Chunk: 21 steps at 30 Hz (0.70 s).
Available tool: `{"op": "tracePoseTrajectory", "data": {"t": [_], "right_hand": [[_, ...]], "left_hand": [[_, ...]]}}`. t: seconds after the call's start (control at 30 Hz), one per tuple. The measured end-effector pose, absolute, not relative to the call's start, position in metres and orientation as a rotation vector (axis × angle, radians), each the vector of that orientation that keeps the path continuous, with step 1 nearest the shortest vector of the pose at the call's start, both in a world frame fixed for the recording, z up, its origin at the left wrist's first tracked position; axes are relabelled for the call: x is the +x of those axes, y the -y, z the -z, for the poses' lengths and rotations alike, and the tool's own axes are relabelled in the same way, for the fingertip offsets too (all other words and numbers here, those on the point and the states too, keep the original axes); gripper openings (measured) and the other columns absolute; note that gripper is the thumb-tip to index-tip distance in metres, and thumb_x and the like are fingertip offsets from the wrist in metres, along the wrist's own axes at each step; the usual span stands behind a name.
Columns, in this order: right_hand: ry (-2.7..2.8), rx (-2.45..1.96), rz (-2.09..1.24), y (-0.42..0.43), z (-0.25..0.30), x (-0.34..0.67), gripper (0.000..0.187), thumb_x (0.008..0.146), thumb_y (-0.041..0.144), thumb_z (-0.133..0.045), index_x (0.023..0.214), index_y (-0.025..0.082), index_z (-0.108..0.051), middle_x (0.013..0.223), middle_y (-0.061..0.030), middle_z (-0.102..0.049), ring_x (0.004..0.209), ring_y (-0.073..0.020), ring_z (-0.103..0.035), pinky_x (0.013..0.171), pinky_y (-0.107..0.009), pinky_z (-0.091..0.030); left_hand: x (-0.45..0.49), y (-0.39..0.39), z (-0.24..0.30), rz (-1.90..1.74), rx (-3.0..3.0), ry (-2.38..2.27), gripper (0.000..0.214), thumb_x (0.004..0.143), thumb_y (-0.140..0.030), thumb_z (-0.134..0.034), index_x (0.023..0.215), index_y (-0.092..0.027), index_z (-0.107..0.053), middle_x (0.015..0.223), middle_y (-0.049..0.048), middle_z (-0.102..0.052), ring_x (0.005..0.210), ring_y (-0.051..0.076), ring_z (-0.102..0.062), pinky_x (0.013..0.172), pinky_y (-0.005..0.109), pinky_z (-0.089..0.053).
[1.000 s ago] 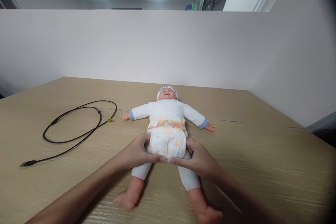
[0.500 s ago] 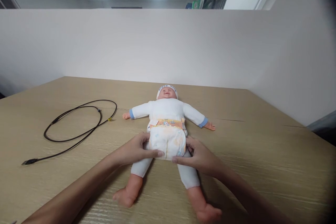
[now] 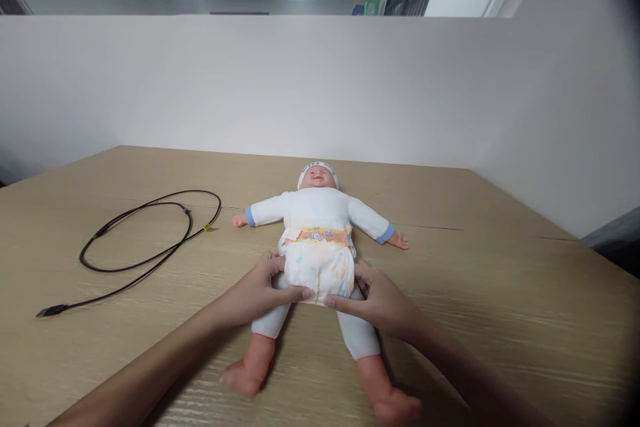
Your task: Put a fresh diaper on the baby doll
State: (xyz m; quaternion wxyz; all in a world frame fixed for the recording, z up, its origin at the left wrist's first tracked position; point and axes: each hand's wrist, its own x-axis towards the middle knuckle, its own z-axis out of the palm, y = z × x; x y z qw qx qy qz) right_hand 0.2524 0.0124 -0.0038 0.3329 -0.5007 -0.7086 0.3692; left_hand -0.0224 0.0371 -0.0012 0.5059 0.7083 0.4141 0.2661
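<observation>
A baby doll in a white suit with blue cuffs and a white cap lies on its back, arms spread and legs apart. Around its hips is a white diaper with an orange printed waistband, fastened at the front. My left hand grips the diaper's left leg edge, thumb on the front near the crotch. On the other side my right hand holds the right leg edge the same way, its thumb close to the left one. The fingertips of both hands are hidden at the diaper's sides.
A black USB cable lies in loose loops on the wooden table, to the left of the doll. A pale partition rises behind the table and along its right side.
The doll's left-side foot has shifted slightly to the right. My right thumb has slid a little inward on the diaper; otherwise both hands keep their hold.
</observation>
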Motion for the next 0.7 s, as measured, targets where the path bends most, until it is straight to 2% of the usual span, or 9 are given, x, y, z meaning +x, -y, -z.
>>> {"op": "tracePoseTrajectory", "data": {"t": [0.1,0.17,0.3,0.5,0.6,0.7], "right_hand": [[1.836,-1.364,-0.992,-0.0087,0.0042,0.2497,0.059,0.076,0.056,-0.092,0.122,0.022,-0.082,0.12,-0.0113,-0.08,0.113,-0.0367,-0.071,0.101,-0.049,-0.058],[1.833,-1.424,-0.992,-0.0071,0.0042,0.2485,0.06,0.075,0.058,-0.092,0.121,0.021,-0.083,0.12,-0.012,-0.079,0.115,-0.0372,-0.07,0.103,-0.05,-0.056],[1.845,-1.521,-0.988,-0.0056,0.0045,0.2471,0.054,0.076,0.063,-0.089,0.109,0.021,-0.085,0.119,-0.0112,-0.076,0.114,-0.0362,-0.067,0.107,-0.051,-0.053],[1.834,-1.557,-1.003,-0.0051,0.0067,0.2482,0.049,0.079,0.063,-0.086,0.111,0.025,-0.086,0.116,-0.0099,-0.072,0.113,-0.0339,-0.065,0.106,-0.05,-0.05],[1.818,-1.54,-1.013,-0.0048,0.0073,0.2481,0.047,0.08,0.06,-0.086,0.111,0.025,-0.086,0.116,-0.0099,-0.072,0.114,-0.0338,-0.064,0.106,-0.05,-0.05],[1.813,-1.57,-0.994,-0.0045,0.0069,0.2468,0.047,0.08,0.06,-0.085,0.109,0.024,-0.086,0.114,-0.0105,-0.071,0.112,-0.034,-0.064,0.103,-0.049,-0.05]], "left_hand": [[-0.0212,-0.0322,0.0049,-0.654,1.793,-1.026,0.046,0.089,-0.057,-0.082,0.122,-0.024,-0.082,0.125,0.0101,-0.073,0.129,0.036,-0.054,0.119,0.05,-0.039],[-0.0211,-0.0309,0.0063,-0.636,1.827,-1.021,0.047,0.09,-0.057,-0.081,0.125,-0.026,-0.081,0.125,0.01,-0.072,0.128,0.036,-0.054,0.117,0.05,-0.04],[-0.0216,-0.0326,0.0057,-0.626,1.868,-1.094,0.044,0.087,-0.056,-0.084,0.118,-0.025,-0.082,0.116,0.0089,-0.069,0.121,0.036,-0.058,0.112,0.049,-0.045],[-0.0198,-0.0381,-0.0013,-0.668,1.799,-0.924,0.033,0.089,-0.05,-0.084,0.11,-0.025,-0.084,0.125,0.005,-0.075,0.118,0.031,-0.065,0.108,0.04,-0.049],[-0.0196,-0.0396,-0.0019,-0.66,1.788,-0.906,0.033,0.089,-0.048,-0.085,0.114,-0.026,-0.083,0.128,0.0041,-0.074,0.116,0.029,-0.065,0.108,0.039,-0.049],[-0.02,-0.0404,-0.0007,-0.655,1.755,-0.915,0.033,0.088,-0.049,-0.086,0.11,-0.026,-0.083,0.127,0.0042,-0.074,0.115,0.029,-0.065,0.108,0.039,-0.049]]}}
